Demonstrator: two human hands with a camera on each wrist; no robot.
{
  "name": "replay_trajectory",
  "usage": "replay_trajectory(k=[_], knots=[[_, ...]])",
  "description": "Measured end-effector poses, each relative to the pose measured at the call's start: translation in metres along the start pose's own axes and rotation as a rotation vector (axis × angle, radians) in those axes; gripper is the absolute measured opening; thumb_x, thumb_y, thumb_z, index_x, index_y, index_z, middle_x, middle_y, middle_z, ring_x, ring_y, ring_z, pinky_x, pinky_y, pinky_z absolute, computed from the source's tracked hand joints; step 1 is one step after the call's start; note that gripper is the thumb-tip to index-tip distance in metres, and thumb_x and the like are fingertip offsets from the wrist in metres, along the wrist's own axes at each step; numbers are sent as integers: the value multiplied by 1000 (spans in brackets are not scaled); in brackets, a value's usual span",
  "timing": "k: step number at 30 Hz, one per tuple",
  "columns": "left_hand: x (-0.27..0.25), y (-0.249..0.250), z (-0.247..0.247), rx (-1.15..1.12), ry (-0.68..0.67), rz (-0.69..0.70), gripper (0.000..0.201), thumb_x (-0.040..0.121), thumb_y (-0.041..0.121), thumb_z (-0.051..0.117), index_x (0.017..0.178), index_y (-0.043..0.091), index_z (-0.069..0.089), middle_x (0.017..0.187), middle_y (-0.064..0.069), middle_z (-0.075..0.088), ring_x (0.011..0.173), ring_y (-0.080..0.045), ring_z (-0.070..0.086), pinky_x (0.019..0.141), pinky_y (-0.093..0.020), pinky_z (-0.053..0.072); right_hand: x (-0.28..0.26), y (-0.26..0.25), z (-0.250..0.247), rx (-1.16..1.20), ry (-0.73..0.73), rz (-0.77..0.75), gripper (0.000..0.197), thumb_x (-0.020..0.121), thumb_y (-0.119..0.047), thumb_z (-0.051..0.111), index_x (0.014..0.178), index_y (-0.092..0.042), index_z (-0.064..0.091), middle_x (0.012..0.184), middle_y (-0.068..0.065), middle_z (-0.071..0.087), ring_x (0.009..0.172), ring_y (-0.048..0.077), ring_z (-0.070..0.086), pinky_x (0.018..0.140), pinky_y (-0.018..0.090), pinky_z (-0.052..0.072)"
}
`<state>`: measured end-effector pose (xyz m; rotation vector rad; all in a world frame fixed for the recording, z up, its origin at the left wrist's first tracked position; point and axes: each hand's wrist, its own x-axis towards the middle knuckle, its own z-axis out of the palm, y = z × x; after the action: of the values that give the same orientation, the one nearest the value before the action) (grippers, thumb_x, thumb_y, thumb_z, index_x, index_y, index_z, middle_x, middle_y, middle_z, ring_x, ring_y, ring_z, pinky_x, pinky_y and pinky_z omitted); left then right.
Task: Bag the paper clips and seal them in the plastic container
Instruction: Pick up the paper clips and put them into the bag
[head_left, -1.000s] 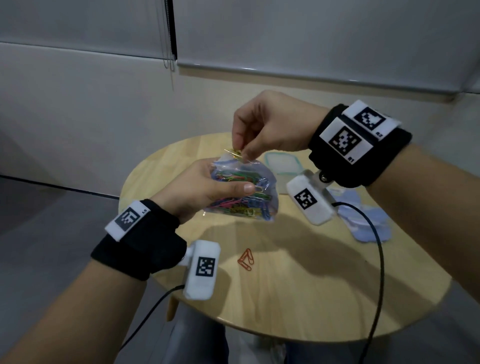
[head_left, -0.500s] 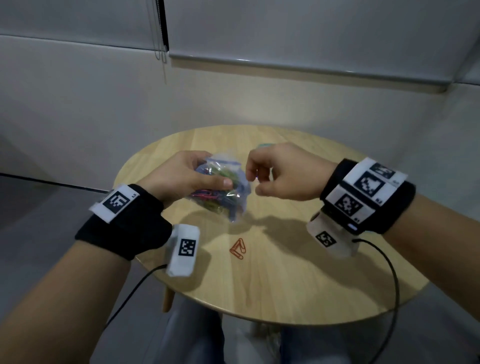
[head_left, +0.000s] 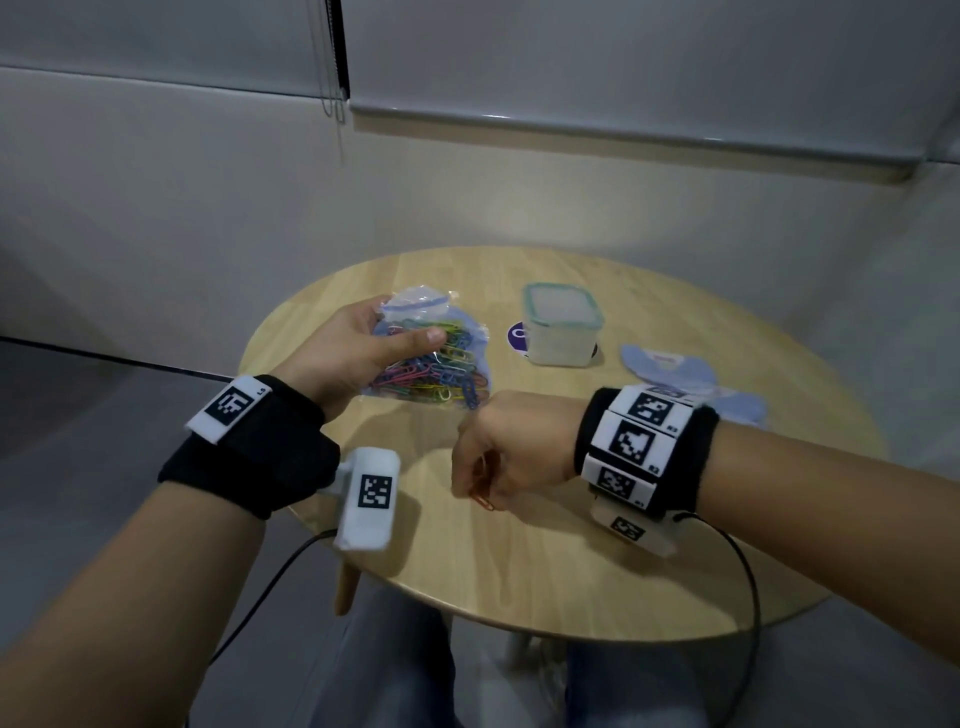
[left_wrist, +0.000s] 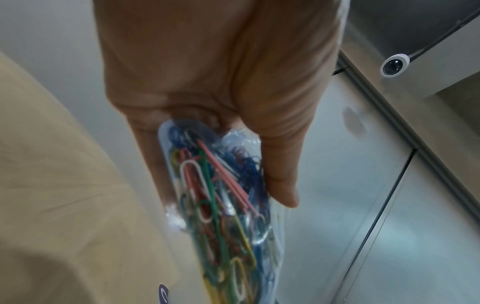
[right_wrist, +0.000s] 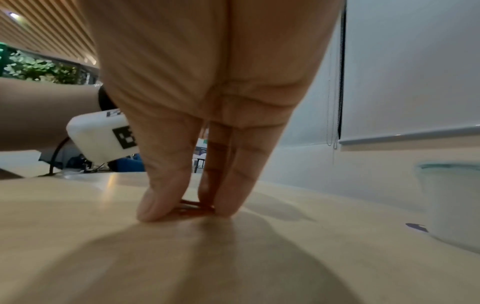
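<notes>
My left hand (head_left: 363, 348) holds a clear zip bag (head_left: 434, 364) full of coloured paper clips just above the round wooden table (head_left: 571, 561), thumb across its front. In the left wrist view the bag (left_wrist: 226, 216) runs between thumb and fingers. My right hand (head_left: 498, 452) is down on the table nearer me, thumb and fingertips (right_wrist: 153, 205) pinching orange paper clips (head_left: 485, 501) (right_wrist: 193, 205) against the wood. A translucent plastic container (head_left: 563, 325) with a teal rim stands at the table's back, shut lid on it, also blurred at the right wrist view's edge (right_wrist: 451, 201).
A pale blue cloth-like item (head_left: 691, 382) lies right of the container. A purple round sticker (head_left: 517, 335) sits by the container's left side. The table's near edge is close to my lap. A wall and roller blind stand behind.
My right hand left the bag's mouth, dropped toward me and now pinches the orange clips on the table. The left hand lowered the bag slightly and keeps holding it.
</notes>
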<state>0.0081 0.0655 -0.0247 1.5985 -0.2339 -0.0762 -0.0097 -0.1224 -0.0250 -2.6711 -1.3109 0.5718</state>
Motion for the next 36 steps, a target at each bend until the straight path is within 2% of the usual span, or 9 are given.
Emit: replay_trajectory(k=[6, 13, 16, 19, 22, 24, 27, 31, 36], knots=[[-2, 1, 0, 5, -22, 11, 45, 72, 23, 73, 115, 15, 68, 108, -8, 75, 96, -22, 73, 77, -26, 59, 0, 6, 5, 25, 43, 41, 16, 70, -7, 74, 85, -13, 75, 81, 1, 75, 72, 8, 64, 69, 20, 48], [-3, 5, 0, 17, -24, 29, 47, 72, 24, 73, 117, 14, 68, 108, -8, 76, 94, -21, 73, 77, -25, 58, -11, 25, 10, -73, 46, 172, 10, 85, -18, 61, 91, -10, 64, 94, 5, 71, 84, 22, 59, 73, 29, 45], [-3, 8, 1, 3, -29, 41, 45, 71, 23, 73, 115, 16, 69, 106, -7, 76, 91, -18, 73, 74, -23, 58, -20, 32, 1, -77, 82, 239, 6, 87, -17, 55, 88, -12, 59, 86, 1, 66, 78, 21, 57, 72, 31, 45], [-6, 11, 6, -6, -48, 42, 43, 72, 22, 73, 114, 15, 69, 106, -8, 76, 91, -20, 73, 75, -25, 58, -29, 44, -32, 90, 306, 277, 22, 88, -10, 56, 72, -24, 53, 65, -12, 56, 59, 2, 51, 66, 24, 39], [-7, 11, 17, -41, -86, 27, 42, 72, 21, 73, 113, 15, 69, 105, -8, 76, 92, -21, 73, 76, -26, 58, -35, 36, -72, 468, 708, 161, 26, 87, 1, 58, 69, -18, 55, 61, 1, 57, 46, 0, 51, 51, 14, 40], [-6, 11, 24, -69, -99, 12, 44, 72, 20, 73, 114, 12, 69, 107, -11, 75, 96, -25, 72, 81, -31, 58, -35, 24, -91, 577, 807, 112, 18, 87, 3, 58, 73, -8, 56, 61, 7, 56, 41, -1, 49, 43, 8, 36], [-6, 13, 31, -75, -108, 3, 44, 73, 19, 75, 115, 8, 69, 109, -17, 74, 99, -32, 71, 90, -41, 56, -28, 12, -106, 461, 710, 81, 12, 87, -4, 61, 77, -10, 60, 63, 2, 59, 46, -1, 49, 49, 11, 40], [-6, 16, 34, -54, -128, 13, 38, 75, 16, 79, 111, 7, 70, 109, -20, 73, 99, -33, 71, 90, -41, 57, -18, 8, -110, 292, 627, 123, 4, 83, -12, 67, 81, -12, 70, 70, -4, 68, 58, -2, 59, 62, 11, 46], [-7, 16, 36, -78, -122, 10, 43, 72, 16, 74, 113, 5, 68, 108, -18, 74, 97, -31, 71, 88, -39, 57, -25, 6, -106, 350, 555, 120, 15, 89, -13, 60, 95, -11, 74, 79, 0, 70, 51, -7, 54, 53, 11, 42]])
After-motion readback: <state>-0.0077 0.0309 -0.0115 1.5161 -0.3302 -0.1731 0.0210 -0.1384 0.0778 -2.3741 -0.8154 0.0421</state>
